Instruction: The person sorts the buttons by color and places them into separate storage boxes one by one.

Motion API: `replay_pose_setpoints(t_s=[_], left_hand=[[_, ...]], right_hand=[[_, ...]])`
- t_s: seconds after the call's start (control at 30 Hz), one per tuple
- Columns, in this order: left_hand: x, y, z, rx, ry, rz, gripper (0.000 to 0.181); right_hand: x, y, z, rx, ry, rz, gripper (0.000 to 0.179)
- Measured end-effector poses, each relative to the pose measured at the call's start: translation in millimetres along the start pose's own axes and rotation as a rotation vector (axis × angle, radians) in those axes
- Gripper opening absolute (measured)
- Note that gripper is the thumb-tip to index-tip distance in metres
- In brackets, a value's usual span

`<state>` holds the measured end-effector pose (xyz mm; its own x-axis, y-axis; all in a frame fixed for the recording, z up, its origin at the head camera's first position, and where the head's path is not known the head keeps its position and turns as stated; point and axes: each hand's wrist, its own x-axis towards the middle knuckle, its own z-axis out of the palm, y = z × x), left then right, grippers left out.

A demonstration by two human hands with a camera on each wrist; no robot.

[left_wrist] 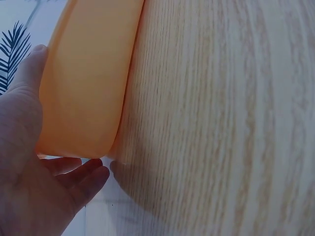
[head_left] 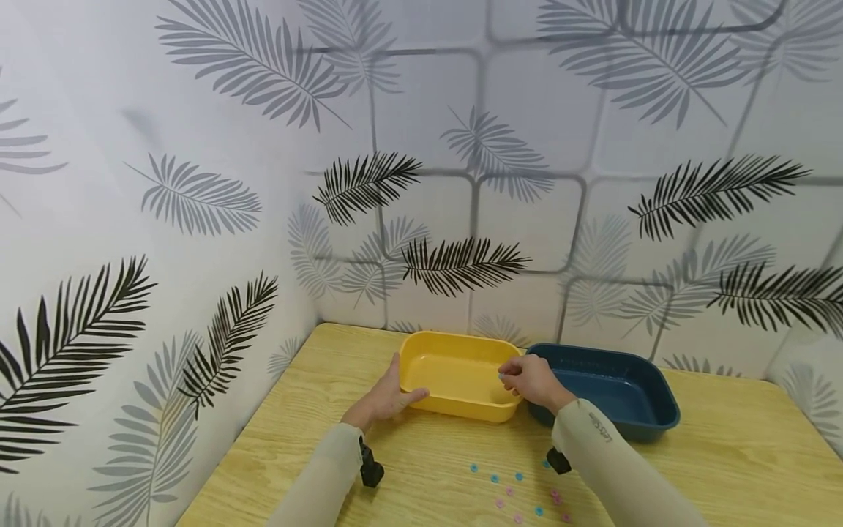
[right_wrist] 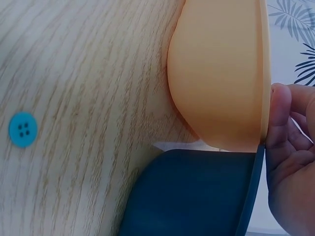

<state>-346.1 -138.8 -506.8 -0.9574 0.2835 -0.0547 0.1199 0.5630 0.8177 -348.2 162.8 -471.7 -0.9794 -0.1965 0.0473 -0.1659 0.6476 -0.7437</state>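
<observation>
My left hand grips the left end of the yellow tray, its thumb along the front side and its fingers around the corner. In the left wrist view, the fingertips curve around that end. My right hand is over the tray's right end, pinching a small light-blue button between thumb and fingertips. The right wrist view shows the thumb close by the tray's rim, with the button hidden. A dark blue tray stands against the yellow one, partly behind my right hand.
Several loose blue buttons and pink buttons lie on the wooden table in front of the trays. One four-hole blue button shows clearly in the right wrist view. A leaf-patterned wall rises behind the table.
</observation>
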Motion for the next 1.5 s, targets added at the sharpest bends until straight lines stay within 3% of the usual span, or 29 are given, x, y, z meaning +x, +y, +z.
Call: replay_pose_setpoints(t_s=[0.37,0.5,0.97,1.3,1.5], left_hand=[[1.3,1.1,-1.4,0.006,-0.026,-0.013,0.104],[1.8,2.0,-2.2,0.006,-0.023,-0.027,0.104],[2.8,5.6,0.0,0.053,-0.007,-0.025,0.107],[2.4,6.9,-0.2,0.062,-0.01,-0.029,0.111],[1.3,8.7,0.1,0.045,-0.007,-0.022,0.109]], right_hand=[[2.4,2,0,-0.01,0.004,-0.005,0.016],[3.9,3,1,-0.006,0.008,-0.033,0.019],[-4.4,0,-5,0.035,-0.016,-0.012,0.02],[-24.3,-2,-22,-0.015,-0.062,-0.141,0.018],[-42.7,4,-34,-0.064,-0.146,-0.191,0.016]])
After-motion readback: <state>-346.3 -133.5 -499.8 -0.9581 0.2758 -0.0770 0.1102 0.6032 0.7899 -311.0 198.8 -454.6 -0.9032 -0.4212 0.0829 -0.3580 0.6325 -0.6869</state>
